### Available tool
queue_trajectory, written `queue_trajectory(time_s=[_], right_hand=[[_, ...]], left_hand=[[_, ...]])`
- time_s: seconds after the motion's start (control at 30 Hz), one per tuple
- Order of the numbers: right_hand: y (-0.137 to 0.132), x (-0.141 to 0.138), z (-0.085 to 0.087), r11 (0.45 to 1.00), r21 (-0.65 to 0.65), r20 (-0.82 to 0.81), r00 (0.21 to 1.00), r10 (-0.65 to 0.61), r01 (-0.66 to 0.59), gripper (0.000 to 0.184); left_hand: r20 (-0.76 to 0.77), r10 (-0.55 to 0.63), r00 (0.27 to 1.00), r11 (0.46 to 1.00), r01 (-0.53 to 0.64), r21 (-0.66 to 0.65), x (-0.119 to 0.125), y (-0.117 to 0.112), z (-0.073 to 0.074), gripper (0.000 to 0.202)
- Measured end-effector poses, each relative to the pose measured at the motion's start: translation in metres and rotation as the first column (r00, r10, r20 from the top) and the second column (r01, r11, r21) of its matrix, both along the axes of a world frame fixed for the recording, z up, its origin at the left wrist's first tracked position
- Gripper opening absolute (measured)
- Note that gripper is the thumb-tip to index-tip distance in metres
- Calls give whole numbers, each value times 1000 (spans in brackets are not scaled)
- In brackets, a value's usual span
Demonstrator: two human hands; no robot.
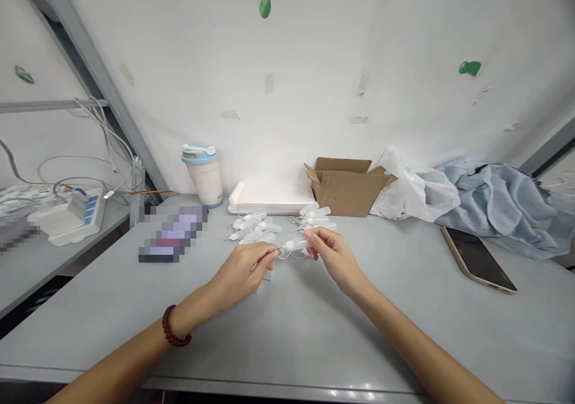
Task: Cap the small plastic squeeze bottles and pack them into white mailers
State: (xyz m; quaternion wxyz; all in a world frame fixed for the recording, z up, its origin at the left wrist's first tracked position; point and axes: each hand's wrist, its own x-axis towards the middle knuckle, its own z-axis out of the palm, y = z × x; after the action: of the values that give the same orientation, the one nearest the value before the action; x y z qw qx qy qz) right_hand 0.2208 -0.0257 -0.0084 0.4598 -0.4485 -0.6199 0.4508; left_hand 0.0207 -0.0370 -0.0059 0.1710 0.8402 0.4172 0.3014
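We have the small white bottle (294, 244) between our two hands, its narrow end toward the left one. Our right hand (335, 257) grips its body between thumb and fingers; our left hand (247, 269) pinches a thin dark piece (280, 249) at that end, too small for us to make out. If we push off-line, the piece could bend or slip; a loose pinch could drop it. More bottles (317, 211) lie just beyond the right hand, and their thin loops might snag our fingers. Another pile (256, 224) lies beyond the left hand, where a careless knock could scatter it over the table (314, 344). Farther past the right hand stands an open box (345, 193).
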Motion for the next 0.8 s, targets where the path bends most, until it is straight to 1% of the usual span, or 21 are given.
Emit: queue_trajectory(time_s=[0.2, 0.4, 0.6, 0.8], right_hand=[[-1, -2, 3, 1000, 5, 11, 1000, 21, -22, 39], [-3, -1, 5, 1000, -5, 6, 1000, 0, 0, 38], [-2, -1, 4, 1000, 4, 13, 1000, -5, 5, 38], [-2, -1, 5, 1000, 6, 41, 999, -1, 0, 38]], left_hand=[[18, -19, 1000, 999, 20, -46, 0, -1, -1, 29], [49, -7, 999, 1000, 8, -24, 0, -2, 0, 27], [45, -9, 999, 999, 11, -38, 1, -4, 1, 28], [38, -25, 999, 1000, 25, -10, 0, -4, 1, 28]])
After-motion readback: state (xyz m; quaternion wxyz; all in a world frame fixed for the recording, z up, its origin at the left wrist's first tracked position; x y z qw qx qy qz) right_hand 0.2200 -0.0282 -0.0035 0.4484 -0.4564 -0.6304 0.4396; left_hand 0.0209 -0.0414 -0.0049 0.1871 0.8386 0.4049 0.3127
